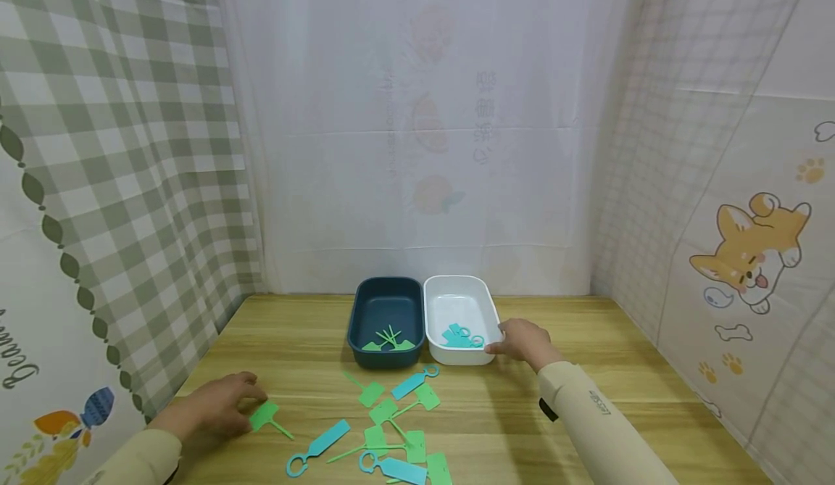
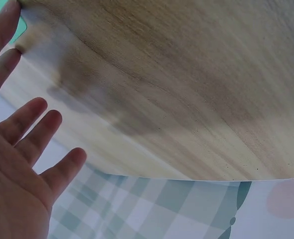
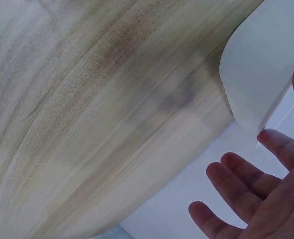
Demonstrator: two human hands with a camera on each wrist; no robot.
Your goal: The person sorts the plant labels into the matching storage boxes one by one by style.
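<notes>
My left hand (image 1: 220, 405) is at the left of the table, fingers spread. Its thumb and index fingertips are right at a green T-shaped plant label (image 1: 264, 415), whose thin stake points right; part of the label's green edge (image 2: 21, 29) shows behind the fingers in the left wrist view. At the front right corner of a white bin (image 1: 462, 355), my right hand (image 1: 524, 340) has its fingertips against the wall and rim, fingers nearly straight. Blue ring tags (image 1: 457, 336) lie inside that bin. A dark blue bin (image 1: 353, 318) beside it holds green plant labels (image 1: 390, 340).
Several green plant labels (image 1: 375, 438) and a few blue ring tags (image 1: 329, 438) lie scattered and partly overlapping on the wooden table (image 1: 554, 427), in front of the bins. A white curtain (image 1: 326, 180) hangs behind the table, with a checked cloth (image 1: 169, 180) at left.
</notes>
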